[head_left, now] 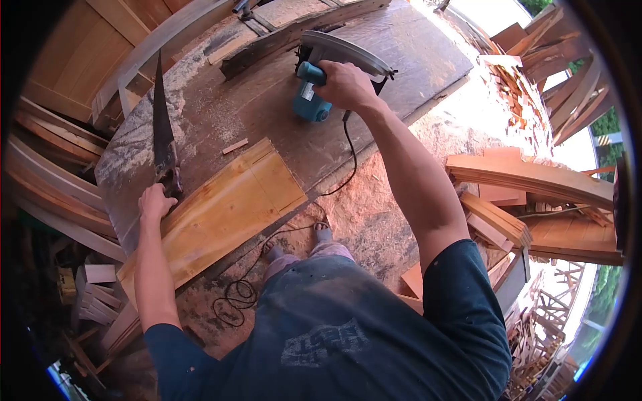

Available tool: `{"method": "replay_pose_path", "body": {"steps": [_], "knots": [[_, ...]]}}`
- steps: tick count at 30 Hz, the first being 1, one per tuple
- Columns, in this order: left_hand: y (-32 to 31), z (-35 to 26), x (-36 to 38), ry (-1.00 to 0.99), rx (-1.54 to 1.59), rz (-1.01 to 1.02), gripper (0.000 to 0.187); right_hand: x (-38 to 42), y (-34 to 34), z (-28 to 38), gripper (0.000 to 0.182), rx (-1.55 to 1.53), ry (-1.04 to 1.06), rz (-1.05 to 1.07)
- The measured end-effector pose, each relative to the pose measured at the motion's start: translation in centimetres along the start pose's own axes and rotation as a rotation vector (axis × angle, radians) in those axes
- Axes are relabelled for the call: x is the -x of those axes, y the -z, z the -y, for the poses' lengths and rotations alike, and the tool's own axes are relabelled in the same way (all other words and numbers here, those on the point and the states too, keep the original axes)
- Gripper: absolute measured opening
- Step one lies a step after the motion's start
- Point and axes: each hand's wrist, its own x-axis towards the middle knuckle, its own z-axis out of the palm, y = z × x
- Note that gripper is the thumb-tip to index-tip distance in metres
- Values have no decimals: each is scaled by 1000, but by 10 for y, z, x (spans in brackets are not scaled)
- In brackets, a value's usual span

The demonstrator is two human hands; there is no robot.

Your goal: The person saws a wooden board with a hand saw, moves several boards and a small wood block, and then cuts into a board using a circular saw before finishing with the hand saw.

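My left hand (156, 202) is closed around the handle end of a handsaw (162, 123). The saw's long dark blade points away across the worktable, toward the far left. With my right hand (346, 85) I grip a teal corded power tool that looks like a circular saw (311, 103). Its wide metal base plate (348, 50) faces away from me, and the blade is out of sight. Between my arms lies a varnished wooden board (227, 207) along the table's near edge, with faint lines across its right end. A small wood strip (235, 146) rests just beyond it.
Sawdust covers parts of the worktable (394, 50). A rough timber (287, 40) spans its far side. The black cord (353, 157) drops to the floor and coils near my feet. Curved timbers (60, 177) are stacked at left, more wooden pieces (528, 177) at right.
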Motion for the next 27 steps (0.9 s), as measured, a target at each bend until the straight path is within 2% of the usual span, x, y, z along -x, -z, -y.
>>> {"method": "replay_pose_path", "body": {"steps": [2, 4, 5, 8, 10, 12, 15, 17, 19, 21, 23, 25, 27], "knots": [[11, -37, -4, -49, 11, -156, 40, -1, 1, -3, 31, -2, 5, -3], [-2, -71, -27, -269, 295, -129, 36, 0, 3, -2, 31, -3, 17, -2], [-10, -90, -33, -412, 292, -174, 37, 0, 4, 0, 30, -11, 15, -11], [-21, -134, -51, -479, 368, -156, 43, 1, 5, 2, 29, -24, -2, -13], [-31, -145, -59, -525, 358, -259, 34, 0, 2, 1, 29, -6, 18, -48], [-32, -149, -65, -537, 370, -182, 24, 3, 5, 4, 29, -19, 3, -63], [-26, -146, -66, -602, 332, -170, 19, 3, 5, 4, 30, -20, 12, -84], [-2, -147, -61, -561, 314, -32, 20, 2, 4, 2, 30, -18, 18, -88], [21, -145, -66, -635, 313, 107, 25, 5, 10, 5, 31, -22, -12, -59], [71, -147, -58, -598, 183, 287, 28, 7, 10, 4, 32, -35, -28, -71], [97, -136, -71, -584, 150, 292, 30, 8, 10, 4, 33, -57, -23, -71], [133, -125, -87, -594, -1, 180, 31, 8, 12, 6, 33, -48, -37, -56], [156, -111, -118, -400, 205, -286, 32, 9, 12, 5, 33, -44, -35, -52]]}}
